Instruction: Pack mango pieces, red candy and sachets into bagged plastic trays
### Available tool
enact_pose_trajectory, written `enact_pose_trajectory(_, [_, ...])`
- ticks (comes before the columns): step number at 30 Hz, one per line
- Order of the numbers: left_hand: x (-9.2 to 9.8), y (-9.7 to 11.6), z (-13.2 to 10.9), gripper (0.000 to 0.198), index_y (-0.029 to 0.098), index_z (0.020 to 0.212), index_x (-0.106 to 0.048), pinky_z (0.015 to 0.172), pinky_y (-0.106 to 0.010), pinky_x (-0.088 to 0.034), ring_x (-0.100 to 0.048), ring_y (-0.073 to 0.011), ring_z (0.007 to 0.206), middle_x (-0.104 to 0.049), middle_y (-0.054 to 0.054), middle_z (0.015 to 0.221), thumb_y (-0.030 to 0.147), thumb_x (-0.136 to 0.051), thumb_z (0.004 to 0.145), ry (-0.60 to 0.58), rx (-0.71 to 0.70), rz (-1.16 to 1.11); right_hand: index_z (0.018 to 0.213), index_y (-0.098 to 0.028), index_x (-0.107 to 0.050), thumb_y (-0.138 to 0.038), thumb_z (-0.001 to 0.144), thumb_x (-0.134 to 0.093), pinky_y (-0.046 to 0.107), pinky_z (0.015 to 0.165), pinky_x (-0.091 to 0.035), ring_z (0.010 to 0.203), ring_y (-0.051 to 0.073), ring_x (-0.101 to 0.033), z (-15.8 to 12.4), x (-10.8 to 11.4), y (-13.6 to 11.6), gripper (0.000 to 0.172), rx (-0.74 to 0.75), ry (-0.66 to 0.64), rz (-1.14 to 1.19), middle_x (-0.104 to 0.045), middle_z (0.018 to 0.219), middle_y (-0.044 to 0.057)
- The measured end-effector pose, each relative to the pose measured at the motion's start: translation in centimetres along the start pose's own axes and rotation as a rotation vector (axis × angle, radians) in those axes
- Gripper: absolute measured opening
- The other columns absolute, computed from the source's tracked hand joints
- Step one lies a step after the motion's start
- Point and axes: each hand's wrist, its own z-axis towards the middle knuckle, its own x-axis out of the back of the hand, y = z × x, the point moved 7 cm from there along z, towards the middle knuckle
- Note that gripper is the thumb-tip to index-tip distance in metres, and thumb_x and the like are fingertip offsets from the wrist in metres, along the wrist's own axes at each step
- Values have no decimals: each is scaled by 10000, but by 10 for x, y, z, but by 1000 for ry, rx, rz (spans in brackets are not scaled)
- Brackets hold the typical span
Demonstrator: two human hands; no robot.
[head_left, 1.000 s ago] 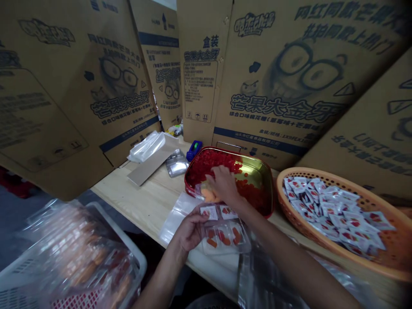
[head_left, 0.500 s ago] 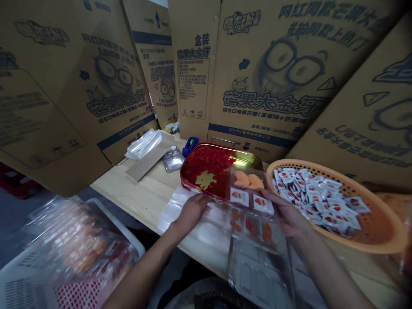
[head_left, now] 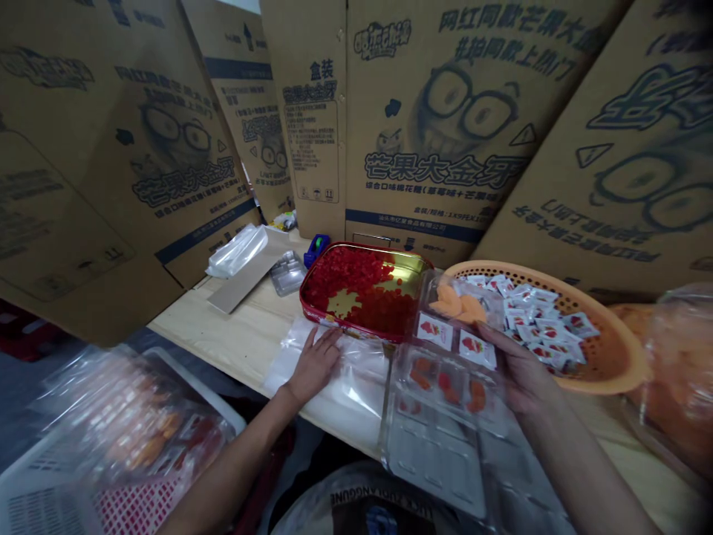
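Observation:
My right hand grips the right edge of a clear plastic clamshell tray filled with orange pieces, two small sachets and red sweets, held above the table's front edge. My left hand lies flat, fingers stretched out, on a stack of clear plastic bags on the wooden table. Just behind both hands stands a red metal tin of red candy pieces.
An orange basket of small sachets sits at the right, a bag of orange pieces beyond it. Printed cardboard cartons wall the back. A white crate of packed trays is at lower left. Cardboard strip, bags and blue tape dispenser lie behind.
My right hand left the tin and took hold of the filled tray, shifting it right. My left hand let go of the tray and now rests flat on the plastic bags.

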Motion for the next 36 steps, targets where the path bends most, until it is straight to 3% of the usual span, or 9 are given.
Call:
enact_pose_trajectory(3, [27,-2,8,112,172,859,-525,1073,-517,-156,-499,-207,1158,-560,-129,1230,189,-415,856,34,71,-113,749,-179,-689,-159,684,-589,385,703,-577,654,232,-689,0,6,-6,121,59,-27,-23,-726,761,50])
enact_pose_trajectory(8, [36,-23,13,49,210,837,-448,786,-325,-447,-578,-137,758,-582,-5,800,241,-477,813,69,429,-608,734,-187,-689,-177,684,-603,374,701,-579,723,248,-690,2,3,-12,101,136,-53,-18,-726,802,58])
enact_pose_trajectory(11, [27,-22,16,202,202,882,-454,646,-233,-423,-523,-107,699,-526,10,802,235,-585,733,133,527,-894,744,-170,-694,-164,703,-571,359,685,-582,706,238,-691,0,-3,-10,130,116,-29,28,-725,793,70])
enact_pose_trajectory(15, [20,-16,17,659,219,1215,-364,620,-217,-392,-492,-95,669,-534,11,842,267,-693,646,223,647,-1101,756,-159,-693,-131,719,-535,329,654,-583,632,207,-687,-4,-11,-12,164,110,4,104,-726,759,63])
enact_pose_trajectory(17, [20,-14,16,523,198,1172,-443,653,-234,-393,-496,-109,688,-549,6,812,352,-634,709,237,716,-1092,765,-163,-691,-122,726,-524,327,657,-582,615,199,-684,-5,-14,-15,176,134,12,131,-726,742,51])
enact_pose_trajectory(19, [19,-12,15,297,163,903,-576,657,-248,-384,-494,-128,684,-544,4,716,427,-522,780,211,756,-1054,759,-168,-687,-127,737,-517,322,654,-583,583,190,-678,-4,-16,-18,176,166,24,145,-723,703,41])
enact_pose_trajectory(22, [16,-8,15,303,160,649,-530,619,-247,-368,-472,-128,628,-512,17,619,447,-546,744,174,767,-1030,729,-183,-675,-142,746,-527,310,641,-585,552,181,-669,-1,-19,-24,155,227,13,162,-715,661,25])
enact_pose_trajectory(32, [20,-22,6,423,198,980,-514,608,-224,-379,-500,-111,638,-544,30,739,244,-701,604,202,774,-805,792,-206,-661,-131,744,-548,348,691,-587,625,182,-678,1,-33,-39,143,360,-72,190,-720,712,5])
enact_pose_trajectory(36, [25,-23,6,178,171,727,-575,662,-244,-392,-500,-129,692,-538,-3,762,244,-687,610,182,743,-774,816,-191,-667,-147,751,-542,304,632,-586,600,169,-669,-3,-36,-36,148,331,-14,206,-714,676,11])
